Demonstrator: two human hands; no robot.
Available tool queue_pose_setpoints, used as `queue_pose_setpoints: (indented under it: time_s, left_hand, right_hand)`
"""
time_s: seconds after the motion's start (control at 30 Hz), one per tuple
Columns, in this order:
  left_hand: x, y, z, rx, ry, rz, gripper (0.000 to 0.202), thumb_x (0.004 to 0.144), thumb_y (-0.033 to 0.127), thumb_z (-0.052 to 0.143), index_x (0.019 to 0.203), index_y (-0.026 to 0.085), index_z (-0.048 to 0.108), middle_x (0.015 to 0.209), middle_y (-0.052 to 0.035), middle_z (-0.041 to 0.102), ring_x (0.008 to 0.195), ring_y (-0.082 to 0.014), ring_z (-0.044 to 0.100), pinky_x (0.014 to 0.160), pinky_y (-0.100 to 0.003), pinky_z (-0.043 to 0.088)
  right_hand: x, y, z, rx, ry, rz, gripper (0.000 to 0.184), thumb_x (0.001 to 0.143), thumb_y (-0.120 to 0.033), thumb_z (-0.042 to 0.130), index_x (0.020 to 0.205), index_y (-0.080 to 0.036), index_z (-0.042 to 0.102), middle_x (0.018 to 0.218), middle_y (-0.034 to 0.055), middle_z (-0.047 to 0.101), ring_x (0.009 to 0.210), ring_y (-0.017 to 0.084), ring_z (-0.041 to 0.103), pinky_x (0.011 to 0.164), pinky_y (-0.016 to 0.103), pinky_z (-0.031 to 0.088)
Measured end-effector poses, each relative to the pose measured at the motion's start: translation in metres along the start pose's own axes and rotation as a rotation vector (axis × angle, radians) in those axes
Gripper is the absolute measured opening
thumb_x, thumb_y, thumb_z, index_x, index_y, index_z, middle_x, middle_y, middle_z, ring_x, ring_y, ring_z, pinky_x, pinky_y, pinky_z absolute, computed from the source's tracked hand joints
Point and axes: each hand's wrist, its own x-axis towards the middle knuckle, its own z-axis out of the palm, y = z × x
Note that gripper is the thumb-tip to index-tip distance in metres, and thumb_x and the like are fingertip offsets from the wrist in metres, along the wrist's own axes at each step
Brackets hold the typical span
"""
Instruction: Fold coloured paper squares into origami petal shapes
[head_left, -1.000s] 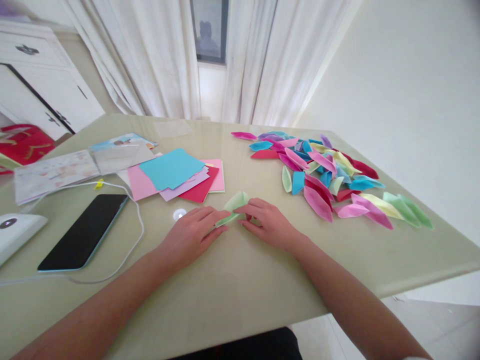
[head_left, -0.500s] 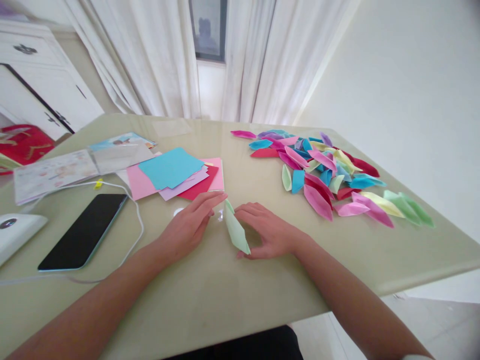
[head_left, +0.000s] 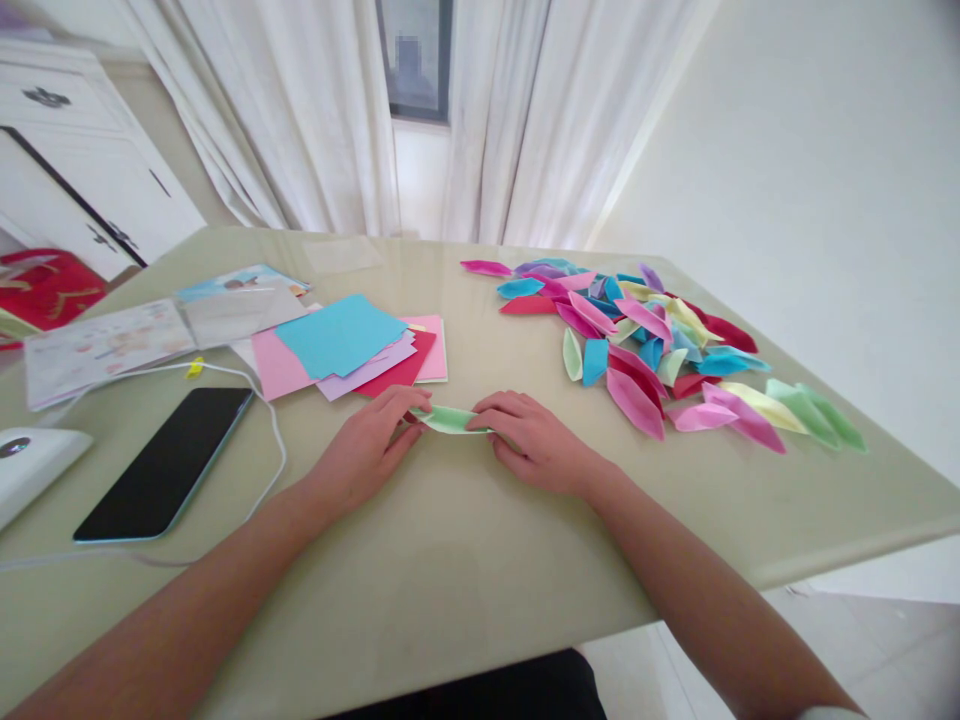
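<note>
A pale green folded paper piece (head_left: 448, 419) lies flat on the beige table (head_left: 480, 590), pointed at both ends. My left hand (head_left: 367, 447) rests on its left end with the fingertips pressing it down. My right hand (head_left: 531, 440) covers its right end, fingers curled over the paper. Both hands hold the same piece between them, just in front of a stack of coloured paper squares (head_left: 345, 345).
A heap of folded leaf-shaped papers (head_left: 645, 345) in pink, blue, red, yellow and green spreads over the right side. A black phone (head_left: 169, 460) with a white cable (head_left: 262, 430), a white device (head_left: 30, 465) and printed sheets (head_left: 105, 340) lie left. The table edge runs near right.
The green piece, standing on edge and held by my right hand half a second ago, now lies flat and crosswise. My left hand has come back onto its left end.
</note>
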Motion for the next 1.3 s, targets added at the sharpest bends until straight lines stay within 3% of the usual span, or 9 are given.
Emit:
queue_pose_setpoints:
  time_s: [0.1, 0.2, 0.37, 0.53, 0.77, 1.3]
  left_hand:
    - [0.001, 0.0, -0.002, 0.006, -0.038, 0.016, 0.015, 0.104, 0.025, 0.051, 0.113, 0.022, 0.063, 0.123, -0.0071, 0.069, 0.107, -0.0231, 0.068, 0.096, -0.04, 0.053]
    - [0.002, 0.002, -0.004, 0.018, -0.063, 0.054, 0.018, 0.106, 0.033, 0.054, 0.109, 0.023, 0.068, 0.115, -0.0054, 0.071, 0.108, -0.0231, 0.067, 0.097, -0.038, 0.052]
    - [0.003, 0.006, -0.005, 0.014, -0.05, 0.071, 0.026, 0.108, 0.035, 0.049, 0.105, 0.022, 0.072, 0.111, -0.0055, 0.072, 0.102, -0.0211, 0.067, 0.093, -0.034, 0.051]
    - [0.003, 0.011, -0.006, 0.078, -0.019, 0.059, 0.029, 0.108, 0.032, 0.047, 0.102, 0.018, 0.071, 0.105, -0.0069, 0.071, 0.097, -0.0217, 0.066, 0.089, -0.035, 0.051]
    - [0.001, 0.012, -0.006, 0.11, 0.037, 0.061, 0.024, 0.104, 0.032, 0.055, 0.096, 0.02, 0.074, 0.1, -0.005, 0.073, 0.093, -0.0202, 0.068, 0.086, -0.033, 0.052]
    - [-0.001, 0.012, 0.0, 0.088, 0.034, 0.074, 0.016, 0.102, 0.026, 0.058, 0.106, 0.021, 0.073, 0.105, -0.0044, 0.072, 0.093, -0.0189, 0.07, 0.085, -0.031, 0.055]
  right_hand:
    - [0.0, 0.004, 0.001, -0.021, 0.084, 0.087, 0.023, 0.1, -0.016, 0.059, 0.121, -0.021, 0.067, 0.125, 0.0121, 0.066, 0.114, 0.028, 0.061, 0.103, 0.047, 0.048]
    - [0.001, 0.004, 0.001, 0.017, 0.116, 0.114, 0.027, 0.103, -0.037, 0.063, 0.124, -0.021, 0.068, 0.127, 0.0118, 0.066, 0.118, 0.028, 0.06, 0.107, 0.047, 0.047]
    - [0.003, 0.004, 0.0, 0.041, 0.097, 0.146, 0.034, 0.112, -0.032, 0.042, 0.116, -0.02, 0.073, 0.12, 0.0103, 0.069, 0.112, 0.025, 0.061, 0.102, 0.045, 0.047]
    - [0.002, 0.004, -0.001, 0.103, 0.081, 0.077, 0.034, 0.105, -0.047, 0.059, 0.121, -0.021, 0.072, 0.124, 0.0103, 0.069, 0.115, 0.027, 0.062, 0.105, 0.047, 0.046]
    - [0.004, 0.003, 0.002, 0.154, 0.148, 0.129, 0.035, 0.112, -0.031, 0.042, 0.106, -0.018, 0.073, 0.108, 0.0095, 0.073, 0.103, 0.022, 0.066, 0.093, 0.038, 0.051]
    - [0.002, 0.009, 0.014, 0.0, 0.239, 0.124, 0.022, 0.102, -0.036, 0.067, 0.088, -0.019, 0.072, 0.09, 0.0064, 0.075, 0.086, 0.02, 0.069, 0.081, 0.031, 0.051]
